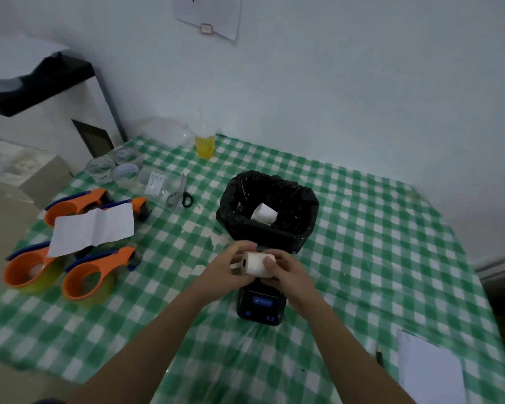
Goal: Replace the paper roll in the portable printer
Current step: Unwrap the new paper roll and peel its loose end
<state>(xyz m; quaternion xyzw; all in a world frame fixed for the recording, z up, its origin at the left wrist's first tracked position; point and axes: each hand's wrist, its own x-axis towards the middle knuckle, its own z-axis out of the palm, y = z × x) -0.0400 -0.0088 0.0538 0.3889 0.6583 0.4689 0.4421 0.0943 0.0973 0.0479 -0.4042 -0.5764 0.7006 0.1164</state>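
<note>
A white paper roll (255,264) is held between both hands just above the small black portable printer (260,307), which stands on the green checked tablecloth. My left hand (231,265) grips the roll's left end, where the core hole shows. My right hand (285,271) grips its right end, thumb on top. The printer's rear part is hidden by my hands, so I cannot tell whether its lid is open. Another white paper roll (263,213) lies inside the black-lined bin (306,217) just behind.
Several orange tape dispensers (85,275) and a white paper sheet (92,228) lie at the left. Scissors (181,192), clear tape rolls (114,169) and a yellow drink cup (205,145) sit further back. A white sheet (429,368) lies near the table's right front edge.
</note>
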